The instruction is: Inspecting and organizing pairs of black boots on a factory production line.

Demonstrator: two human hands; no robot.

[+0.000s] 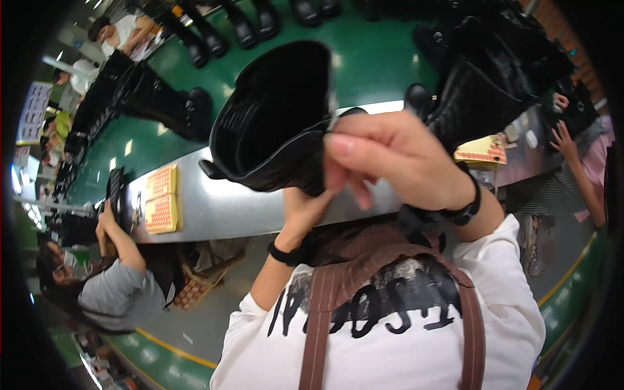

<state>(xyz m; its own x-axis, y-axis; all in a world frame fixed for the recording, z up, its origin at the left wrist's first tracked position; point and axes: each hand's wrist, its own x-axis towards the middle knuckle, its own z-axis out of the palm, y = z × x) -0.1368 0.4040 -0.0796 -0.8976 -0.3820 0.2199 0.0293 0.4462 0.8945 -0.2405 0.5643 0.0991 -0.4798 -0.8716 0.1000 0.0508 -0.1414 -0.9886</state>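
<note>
A tall black boot (276, 123) is held up in front of me, its wide shaft opening tilted toward me. My left hand (302, 209) supports it from the near underside, and the boot hides most of its fingers. My right hand (400, 159) is at the right side of the shaft, beside the seam at the rim. Its thumb presses against the curled fingers, and anything between them is too small or hidden to make out. The lower fingers are slightly blurred.
Below the boot runs a metal worktop (240, 211), with stacked patterned yellow cards (161, 198) at left and more cards (481, 151) at right. Black boots stand on the green surface (364, 65) beyond. Co-workers sit at left (123, 292) and right (585, 156).
</note>
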